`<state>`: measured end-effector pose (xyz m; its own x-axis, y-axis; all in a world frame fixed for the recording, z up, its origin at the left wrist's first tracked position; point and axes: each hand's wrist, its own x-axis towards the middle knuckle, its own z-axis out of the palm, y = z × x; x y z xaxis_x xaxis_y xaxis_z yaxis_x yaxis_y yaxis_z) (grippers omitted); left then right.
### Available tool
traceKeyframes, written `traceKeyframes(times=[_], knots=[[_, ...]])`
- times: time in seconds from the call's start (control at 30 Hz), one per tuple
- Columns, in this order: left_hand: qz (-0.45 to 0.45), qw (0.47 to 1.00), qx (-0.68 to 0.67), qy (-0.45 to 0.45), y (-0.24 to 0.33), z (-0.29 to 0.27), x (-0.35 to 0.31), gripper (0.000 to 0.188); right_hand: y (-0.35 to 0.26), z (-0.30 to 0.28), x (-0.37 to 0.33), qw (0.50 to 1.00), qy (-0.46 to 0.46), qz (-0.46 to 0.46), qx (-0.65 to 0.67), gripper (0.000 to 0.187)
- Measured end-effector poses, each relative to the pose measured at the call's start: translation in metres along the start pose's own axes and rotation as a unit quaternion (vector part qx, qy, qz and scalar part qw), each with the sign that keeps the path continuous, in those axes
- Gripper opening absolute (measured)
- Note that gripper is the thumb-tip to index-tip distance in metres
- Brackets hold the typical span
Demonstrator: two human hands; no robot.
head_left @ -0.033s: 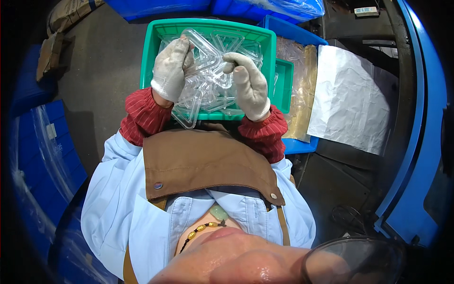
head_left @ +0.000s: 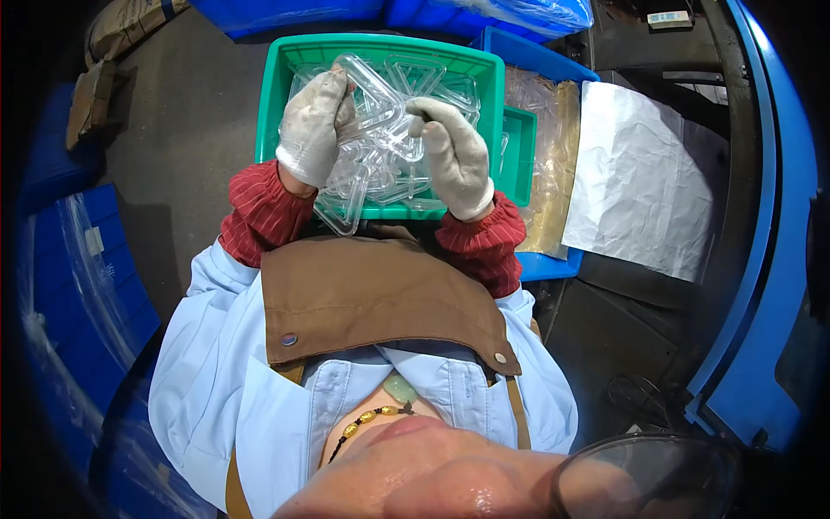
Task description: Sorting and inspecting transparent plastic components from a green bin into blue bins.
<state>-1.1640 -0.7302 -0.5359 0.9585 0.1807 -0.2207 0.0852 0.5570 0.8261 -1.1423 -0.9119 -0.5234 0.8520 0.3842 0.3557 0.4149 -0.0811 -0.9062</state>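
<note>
My left hand (head_left: pixel 313 125), in a white work glove, pinches a clear plastic triangular frame (head_left: pixel 373 76) at its left side. The frame is raised over a green bin (head_left: pixel 271 104) and tilted. By the frame's right corner is my right hand (head_left: pixel 458 160), also gloved. Its fingers are bent toward that corner and the thumb stands apart; whether the fingertips touch the plastic I cannot tell. Many similar clear frames lie jumbled in the bin below both hands. One of them, a loose clear frame (head_left: pixel 350 203), leans over the bin's near rim.
Right of the bin, a blue crate (head_left: pixel 553 266) holds clear pieces and a small green tray (head_left: pixel 521 164). Beyond it lies a crumpled white sheet (head_left: pixel 635 186). Blue bins (head_left: pixel 294 16) stand at the far side, stacked blue crates (head_left: pixel 104 251) at left, and a blue machine frame (head_left: pixel 752 363) at right.
My right thumb and fingers have shifted very slightly near the frame's corner. Everything else looks the same.
</note>
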Motion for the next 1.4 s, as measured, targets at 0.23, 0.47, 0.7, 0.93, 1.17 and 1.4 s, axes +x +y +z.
traceKeyframes(times=[0.23, 0.47, 0.7, 0.93, 1.17, 1.4], knots=[[-0.070, 0.996, -0.052, -0.005, -0.001, 0.003, -0.002, 0.023, -0.009, -0.002, 0.000, 0.998, -0.049, -0.006, -0.024, 0.023], [-0.092, 0.959, 0.202, -0.178, 0.009, 0.027, -0.034, 0.028, 0.000, 0.006, 0.012, 0.999, 0.032, 0.012, 0.008, 0.019], [-0.032, 0.990, 0.084, -0.110, 0.011, 0.005, -0.004, 0.027, -0.030, -0.005, 0.015, 0.982, 0.053, 0.161, 0.087, 0.023], [0.024, 0.990, 0.135, -0.010, 0.000, 0.008, -0.009, 0.027, -0.017, 0.011, 0.008, 0.980, -0.011, 0.195, 0.024, 0.016], [0.084, 0.972, 0.220, -0.019, -0.006, -0.015, -0.010, 0.034, -0.034, 0.009, 0.023, 0.946, -0.168, 0.171, -0.218, 0.019], [0.041, 0.973, 0.226, -0.013, -0.009, -0.035, -0.011, 0.037, -0.039, 0.007, 0.049, 0.939, -0.180, 0.135, -0.261, 0.026]])
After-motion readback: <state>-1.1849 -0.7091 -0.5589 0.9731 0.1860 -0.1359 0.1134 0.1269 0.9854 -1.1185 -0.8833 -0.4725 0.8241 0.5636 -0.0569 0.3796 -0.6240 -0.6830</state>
